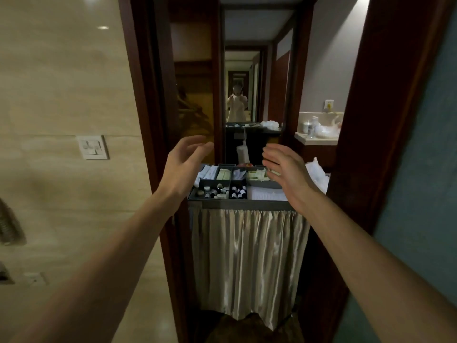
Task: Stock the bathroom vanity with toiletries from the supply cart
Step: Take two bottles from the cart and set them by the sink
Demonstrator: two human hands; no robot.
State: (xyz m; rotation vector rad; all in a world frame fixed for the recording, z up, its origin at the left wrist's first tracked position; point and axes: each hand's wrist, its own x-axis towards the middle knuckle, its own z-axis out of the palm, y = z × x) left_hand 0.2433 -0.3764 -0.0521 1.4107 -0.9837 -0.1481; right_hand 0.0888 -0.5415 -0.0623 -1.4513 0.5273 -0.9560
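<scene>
My left hand (pixel 184 167) is raised in front of me, palm turned inward, fingers loosely spread and curled, holding nothing. My right hand (pixel 288 173) mirrors it a little apart, open with fingers together and angled toward the left one, also empty. Both bare forearms reach forward from the bottom corners of the view. Beyond and between my hands stands the grey supply cart (pixel 237 204), set in a dark red-brown wooden doorway (pixel 146 95). Its top tray is split into compartments: the near left ones hold small round toiletry bottles and caps (pixel 214 191), the next holds small dark bottles with white caps (pixel 239 191), and the far ones hold flat white and pale green packets (pixel 223 174). A shiny cream pleated curtain (pixel 249 258) hangs from the tray's front edge. A crumpled white plastic bag (pixel 317 172) sits at the cart's right side. Behind the cart a tall mirror (pixel 241 95) shows a blurred reflection of a person. To the left is a beige tiled wall with a white light switch (pixel 92 147). To the far right, a pale vanity surface (pixel 315 138) carries bottles and white bags.
</scene>
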